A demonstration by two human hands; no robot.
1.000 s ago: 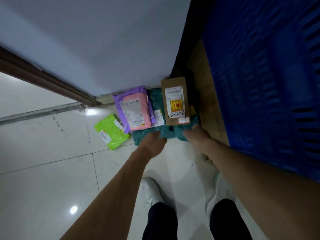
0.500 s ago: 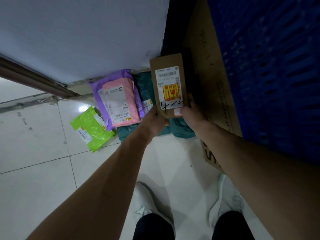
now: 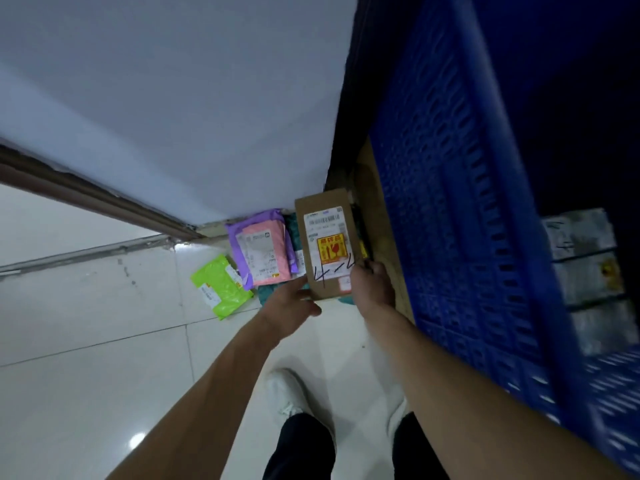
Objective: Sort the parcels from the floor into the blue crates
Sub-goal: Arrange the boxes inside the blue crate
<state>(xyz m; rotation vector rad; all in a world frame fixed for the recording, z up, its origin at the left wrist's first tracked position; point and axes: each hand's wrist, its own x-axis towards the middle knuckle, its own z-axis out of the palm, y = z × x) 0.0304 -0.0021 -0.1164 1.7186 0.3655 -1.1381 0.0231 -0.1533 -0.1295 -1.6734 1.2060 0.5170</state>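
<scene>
Gripping flat rectangular cardboard box (image 3: 327,244): left hand (image 3: 294,306) at lower-left corner, right hand (image 3: 372,285) at lower-right edge. Glossy green mailer (image 3: 221,287), pink mailer (image 3: 266,254) on tiled floor (image 3: 104,341). Perforated blue plastic crate (image 3: 450,237) alongside.

Beneath cardboard box (image 3: 327,244): teal parcel (image 3: 266,293), mostly covered, shape unclear. Label print (image 3: 323,221) on box too small to read. Fingers of left hand (image 3: 294,306) tucked under box's near edge, those of right hand (image 3: 372,289) behind box's right side, unseen. Right of box: blue crate (image 3: 450,237) motion-blurred, cropped at view's edge; parcels inside crate (image 3: 585,258) blurred, labels unreadable.
</scene>
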